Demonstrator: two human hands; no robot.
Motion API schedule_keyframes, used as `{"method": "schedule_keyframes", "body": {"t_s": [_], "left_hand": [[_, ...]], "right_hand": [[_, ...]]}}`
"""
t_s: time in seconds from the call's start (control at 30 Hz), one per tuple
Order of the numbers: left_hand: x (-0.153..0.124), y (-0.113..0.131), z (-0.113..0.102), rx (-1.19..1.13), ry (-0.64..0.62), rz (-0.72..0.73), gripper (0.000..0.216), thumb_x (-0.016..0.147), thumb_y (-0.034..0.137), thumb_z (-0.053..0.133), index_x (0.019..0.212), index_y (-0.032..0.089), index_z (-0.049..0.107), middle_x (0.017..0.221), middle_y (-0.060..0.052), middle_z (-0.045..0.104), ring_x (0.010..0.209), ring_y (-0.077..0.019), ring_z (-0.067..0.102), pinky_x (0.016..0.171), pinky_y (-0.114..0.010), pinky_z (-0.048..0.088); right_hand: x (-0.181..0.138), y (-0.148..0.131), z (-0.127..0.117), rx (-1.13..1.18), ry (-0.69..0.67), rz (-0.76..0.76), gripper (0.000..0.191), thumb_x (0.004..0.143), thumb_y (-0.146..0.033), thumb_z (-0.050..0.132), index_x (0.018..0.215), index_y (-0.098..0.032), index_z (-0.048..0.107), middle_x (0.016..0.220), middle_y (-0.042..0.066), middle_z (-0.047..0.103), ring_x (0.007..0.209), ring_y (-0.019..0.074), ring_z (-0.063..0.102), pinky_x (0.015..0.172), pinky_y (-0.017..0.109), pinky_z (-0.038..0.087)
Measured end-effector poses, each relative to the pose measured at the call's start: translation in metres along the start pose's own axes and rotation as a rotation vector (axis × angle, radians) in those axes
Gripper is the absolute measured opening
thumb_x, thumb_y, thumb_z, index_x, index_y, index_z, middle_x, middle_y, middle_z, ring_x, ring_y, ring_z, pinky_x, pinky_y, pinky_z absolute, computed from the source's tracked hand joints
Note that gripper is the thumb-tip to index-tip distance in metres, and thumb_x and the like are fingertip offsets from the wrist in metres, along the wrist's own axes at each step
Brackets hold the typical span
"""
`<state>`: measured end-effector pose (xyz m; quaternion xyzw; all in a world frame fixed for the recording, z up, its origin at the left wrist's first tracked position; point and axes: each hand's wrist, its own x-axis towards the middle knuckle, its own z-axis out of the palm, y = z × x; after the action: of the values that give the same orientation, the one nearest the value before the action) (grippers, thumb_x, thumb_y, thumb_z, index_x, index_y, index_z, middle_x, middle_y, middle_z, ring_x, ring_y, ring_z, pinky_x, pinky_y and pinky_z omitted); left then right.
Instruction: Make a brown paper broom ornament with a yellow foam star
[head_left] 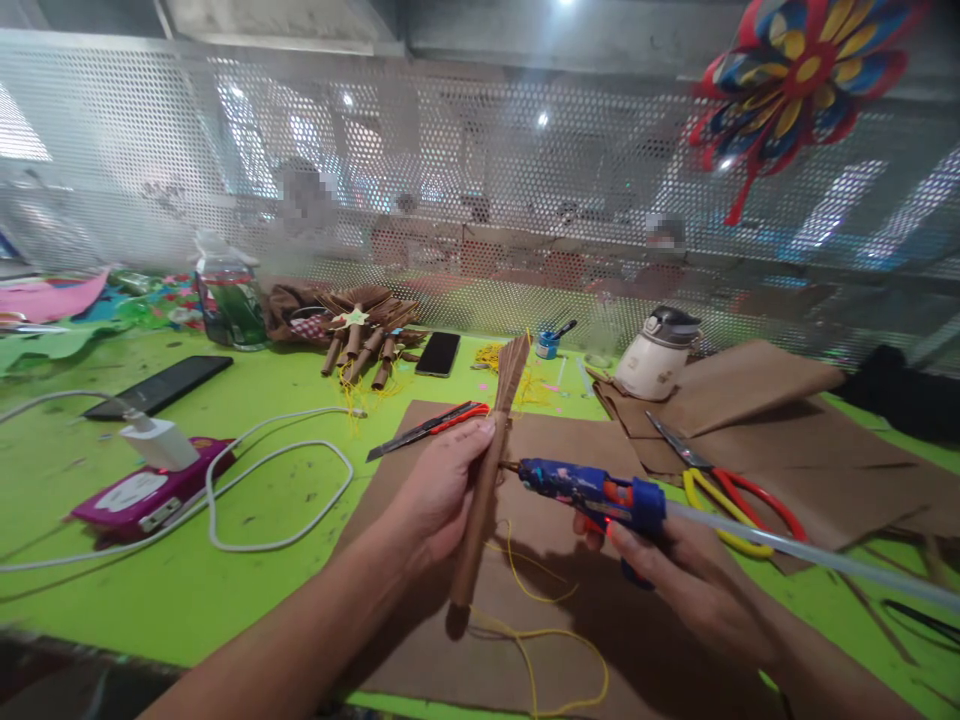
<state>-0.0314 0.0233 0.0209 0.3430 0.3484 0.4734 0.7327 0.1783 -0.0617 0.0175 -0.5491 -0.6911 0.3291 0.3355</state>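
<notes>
My left hand (442,490) is closed around a small brown paper broom (480,520), a rolled handle with a fringed, flared top. It tilts with its fringe pointing away from me. My right hand (682,570) grips a blue hot glue gun (592,490) with a long clear glue stick out of its back. The nozzle points left, at or very near the roll's side; I cannot tell if it touches. Yellow thread (570,640) trails from below the roll over a brown paper sheet (420,640). A red utility knife (427,430) lies just beyond my left hand.
Scissors (720,490) rest on brown paper (810,450) at right, near a white bottle (652,355). Several similar brooms (367,340) and a phone (438,354) lie at the back. A purple power strip (150,490) with a looping white cable sits left. A perforated screen (480,150) stands behind.
</notes>
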Motion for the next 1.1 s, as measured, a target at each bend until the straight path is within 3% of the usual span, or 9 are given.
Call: {"method": "schedule_keyframes", "body": {"t_s": [0.23, 0.53, 0.9, 1.1], "left_hand": [[-0.001, -0.001, 0.003, -0.011, -0.035, 0.015, 0.013, 0.075, 0.025, 0.066, 0.082, 0.014, 0.064, 0.06, 0.002, 0.052, 0.056, -0.0091, 0.052, 0.056, -0.019, 0.042], [-0.002, -0.003, 0.005, 0.007, 0.0, 0.021, 0.018, 0.07, 0.026, 0.071, 0.083, 0.014, 0.066, 0.063, 0.002, 0.056, 0.062, -0.0099, 0.054, 0.058, -0.019, 0.042], [-0.002, -0.001, 0.005, -0.012, 0.005, -0.019, 0.017, 0.073, 0.026, 0.07, 0.083, 0.014, 0.065, 0.061, 0.002, 0.055, 0.055, -0.0088, 0.052, 0.055, -0.019, 0.042], [-0.002, 0.0, 0.005, 0.009, -0.004, -0.008, 0.019, 0.073, 0.027, 0.07, 0.085, 0.013, 0.067, 0.065, 0.0, 0.059, 0.057, -0.0086, 0.053, 0.054, -0.018, 0.04]], "right_hand": [[0.008, 0.009, -0.007, -0.077, 0.077, -0.039, 0.04, 0.09, -0.05, 0.042, 0.09, -0.017, 0.064, 0.086, 0.009, 0.065, 0.081, 0.0229, 0.06, 0.072, 0.034, 0.05], [0.011, 0.007, -0.01, -0.061, 0.108, -0.067, 0.039, 0.09, -0.049, 0.043, 0.092, -0.017, 0.064, 0.083, 0.008, 0.065, 0.077, 0.0213, 0.06, 0.063, 0.029, 0.048], [0.008, 0.012, -0.01, -0.121, 0.024, -0.057, 0.038, 0.09, -0.047, 0.044, 0.086, -0.016, 0.065, 0.082, 0.008, 0.066, 0.079, 0.0227, 0.061, 0.065, 0.031, 0.049], [0.006, 0.01, -0.011, -0.109, 0.085, -0.1, 0.036, 0.089, -0.048, 0.045, 0.088, -0.018, 0.064, 0.081, 0.007, 0.065, 0.076, 0.0215, 0.061, 0.066, 0.03, 0.049]]}}
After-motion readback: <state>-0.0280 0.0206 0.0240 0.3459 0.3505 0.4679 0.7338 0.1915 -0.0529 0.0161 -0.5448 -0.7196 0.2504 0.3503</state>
